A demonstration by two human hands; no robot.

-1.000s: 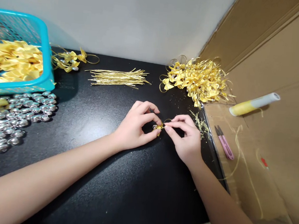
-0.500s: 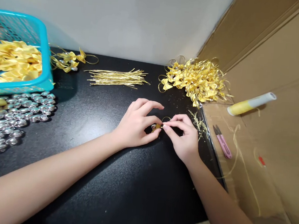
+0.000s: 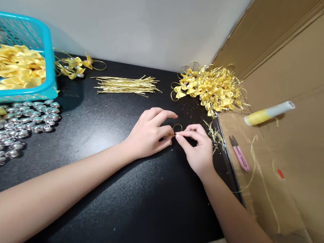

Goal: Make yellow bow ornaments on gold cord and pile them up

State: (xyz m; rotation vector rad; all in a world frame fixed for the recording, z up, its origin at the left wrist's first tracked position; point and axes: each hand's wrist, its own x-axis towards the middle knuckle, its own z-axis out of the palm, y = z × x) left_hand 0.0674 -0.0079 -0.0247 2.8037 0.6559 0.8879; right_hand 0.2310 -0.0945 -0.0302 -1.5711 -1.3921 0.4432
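Note:
Over the black table, my left hand [image 3: 151, 134] pinches a small yellow bow, mostly hidden behind its thumb and index finger. A thin gold wire loop [image 3: 178, 127] rises from between the fingertips of both hands. My right hand [image 3: 199, 148] has thumb and index finger pressed together on the gold wire, touching or nearly touching the left fingertips. Behind the hands lies a bundle of straight gold wires [image 3: 128, 85]. A heap of yellow bows with wire loops [image 3: 214, 86] sits at the back right.
A turquoise basket [image 3: 47, 49] of yellow bows [image 3: 15, 65] stands at the left, with silver beads [image 3: 21, 117] before it. A few looped bows [image 3: 75, 67] lie beside it. On the cardboard at right are pink snips [image 3: 241, 156] and a yellow-white tube [image 3: 268, 113].
The left thumb and index finger have closed further over the bow, which now shows less. The wire loop has shifted slightly left and up. The view has moved a little.

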